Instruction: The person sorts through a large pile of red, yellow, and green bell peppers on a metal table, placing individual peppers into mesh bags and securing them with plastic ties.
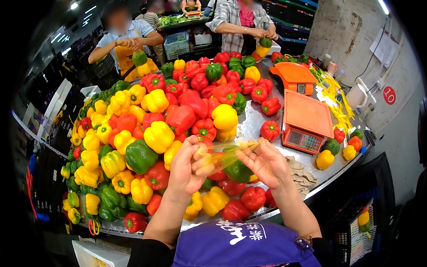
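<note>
Stretched between my two hands is a yellow mesh net bag (218, 160). My left hand (186, 163) grips one end of it with curled fingers. At the other end, my right hand (268, 160) pinches the net between thumb and fingers. Through the thin mesh, peppers on the table show, among them a green bell pepper (238, 172). Both hands are above the near part of a big heap of red, yellow and green bell peppers. Close below them lie a yellow bell pepper (215, 201) and a red bell pepper (253, 198).
Two orange weighing scales (308, 116) stand on the metal table (252, 115), with crumpled brown paper (302, 175) nearby. Yellow net bags (337, 96) and an electric kettle (357, 95) lie along the wall. Two people across the table handle peppers. A black crate (362, 230) stands low right.
</note>
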Tool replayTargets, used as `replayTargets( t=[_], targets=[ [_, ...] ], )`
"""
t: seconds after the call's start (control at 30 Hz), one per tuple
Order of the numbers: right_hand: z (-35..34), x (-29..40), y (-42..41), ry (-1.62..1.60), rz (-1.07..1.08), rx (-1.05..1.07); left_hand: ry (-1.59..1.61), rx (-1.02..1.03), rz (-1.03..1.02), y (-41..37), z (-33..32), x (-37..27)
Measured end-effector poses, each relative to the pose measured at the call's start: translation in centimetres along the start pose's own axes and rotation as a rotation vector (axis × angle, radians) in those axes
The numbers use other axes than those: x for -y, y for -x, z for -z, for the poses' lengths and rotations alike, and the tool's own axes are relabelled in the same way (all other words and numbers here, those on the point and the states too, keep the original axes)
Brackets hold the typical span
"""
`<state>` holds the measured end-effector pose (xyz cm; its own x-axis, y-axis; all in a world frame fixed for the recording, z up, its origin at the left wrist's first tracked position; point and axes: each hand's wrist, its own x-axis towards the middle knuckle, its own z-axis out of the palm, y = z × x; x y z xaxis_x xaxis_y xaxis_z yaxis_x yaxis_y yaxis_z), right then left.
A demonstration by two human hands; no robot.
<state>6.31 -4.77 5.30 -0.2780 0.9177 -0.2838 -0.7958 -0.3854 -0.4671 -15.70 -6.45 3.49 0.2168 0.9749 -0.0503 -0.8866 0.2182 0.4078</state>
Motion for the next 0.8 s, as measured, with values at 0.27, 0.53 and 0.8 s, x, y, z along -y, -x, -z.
replayTargets(
  t=[0.27, 0.53, 0.8],
  targets=[
    [4.2, -0.1, -2.8, -0.276, -0.174, 0.314, -0.552, 0.073, -0.036, 1.7, 0.0, -0.5],
    [1.2, 0.1, -1.3, 0.192, -0.012, 0.207, -1.557, 0.296, -0.330, 0.9, -1.5, 1.5],
    [0.9, 0.6, -0.5, 0.239, 0.017, 0.188, -1.277, 0.064, 0.112, -0.2, -1.1, 2.4]
  ],
)
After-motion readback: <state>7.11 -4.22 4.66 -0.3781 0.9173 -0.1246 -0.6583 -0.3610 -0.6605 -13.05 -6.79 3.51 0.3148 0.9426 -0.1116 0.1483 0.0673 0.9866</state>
